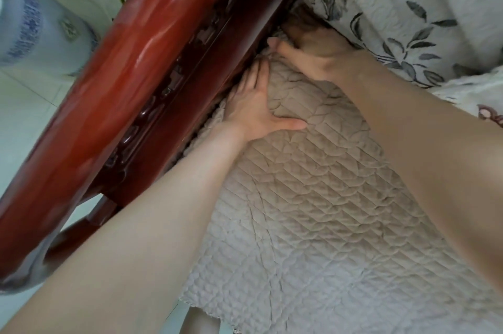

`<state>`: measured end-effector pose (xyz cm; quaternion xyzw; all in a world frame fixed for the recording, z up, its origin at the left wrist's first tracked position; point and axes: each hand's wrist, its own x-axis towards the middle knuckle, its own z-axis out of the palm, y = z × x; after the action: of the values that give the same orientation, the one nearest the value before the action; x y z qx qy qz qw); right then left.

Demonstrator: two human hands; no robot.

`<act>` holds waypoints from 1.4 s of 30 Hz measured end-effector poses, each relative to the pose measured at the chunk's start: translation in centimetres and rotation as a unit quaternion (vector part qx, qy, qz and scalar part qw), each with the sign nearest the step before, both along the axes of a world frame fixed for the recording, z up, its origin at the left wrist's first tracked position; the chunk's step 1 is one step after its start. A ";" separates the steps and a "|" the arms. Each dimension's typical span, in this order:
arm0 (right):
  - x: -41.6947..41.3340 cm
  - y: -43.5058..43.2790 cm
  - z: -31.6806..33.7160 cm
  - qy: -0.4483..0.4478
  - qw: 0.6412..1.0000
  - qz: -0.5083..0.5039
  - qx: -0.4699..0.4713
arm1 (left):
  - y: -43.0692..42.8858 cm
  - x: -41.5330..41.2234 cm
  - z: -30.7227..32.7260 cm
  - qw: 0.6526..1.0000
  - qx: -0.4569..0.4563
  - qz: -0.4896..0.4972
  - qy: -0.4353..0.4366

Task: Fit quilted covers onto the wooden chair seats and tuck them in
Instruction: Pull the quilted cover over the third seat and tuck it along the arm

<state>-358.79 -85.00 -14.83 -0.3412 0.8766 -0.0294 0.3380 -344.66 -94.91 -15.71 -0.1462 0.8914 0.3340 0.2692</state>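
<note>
Fingers (255,74) of left hand (253,113) flat on cover (313,211), right hand (315,59) fingers hidden, unclear grip

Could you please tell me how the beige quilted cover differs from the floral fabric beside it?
The beige quilted cover is one plain colour; the floral fabric is pale with grey leaves and flowers. The beige cover lies under the left hand and right hand, beside the red wooden armrest; the floral fabric lies beyond the right hand. Both look quilted.
</note>
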 end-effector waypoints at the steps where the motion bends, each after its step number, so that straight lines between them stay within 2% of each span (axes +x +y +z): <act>1: 0.1 0.2 0.2 -0.004 1.000 -0.004 -0.016 | 0.1 0.2 0.1 1.000 -0.003 0.005 0.008; 5: 2.1 1.4 1.4 0.019 0.999 -0.033 -0.011 | 0.9 2.0 1.0 0.998 -0.050 -0.008 0.043; 8: 3.1 1.4 1.5 0.029 0.999 -0.037 0.026 | 1.1 3.2 1.2 0.995 -0.091 -0.031 0.026; 10: 2.2 1.2 1.2 0.005 0.999 -0.039 0.024 | 1.4 3.2 1.2 0.994 -0.102 -0.042 0.017; 18: 1.8 0.7 -0.2 -0.010 0.998 -0.062 0.004 | 1.6 5.3 1.1 0.993 -0.109 -0.031 -0.014; 23: 3.7 1.6 0.7 0.041 0.994 -0.091 -0.039 | 1.1 6.3 1.9 0.995 -0.089 -0.038 -0.024; 26: 7.5 4.8 0.8 0.087 0.986 -0.133 -0.054 | 1.2 6.7 3.0 0.998 -0.043 -0.027 0.025; 28: 10.9 8.0 0.6 0.111 0.972 -0.202 -0.046 | 1.6 6.2 3.5 0.997 -0.032 -0.013 0.064; 31: 13.8 10.7 0.4 0.104 0.958 -0.267 0.022 | 2.4 3.5 3.3 0.993 -0.058 -0.034 0.098; 37: 13.8 9.5 0.9 0.101 0.959 -0.266 -0.010 | 4.5 -2.6 1.8 0.975 -0.141 -0.116 0.126; 42: 13.4 8.8 0.6 0.094 0.951 -0.293 -0.008 | 4.7 -5.8 0.6 0.977 -0.145 -0.132 0.082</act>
<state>-345.34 -76.19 -14.27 -0.0734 0.9656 -0.1022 0.2274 -350.47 -90.18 -15.15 -0.0367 0.9608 0.1735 0.2132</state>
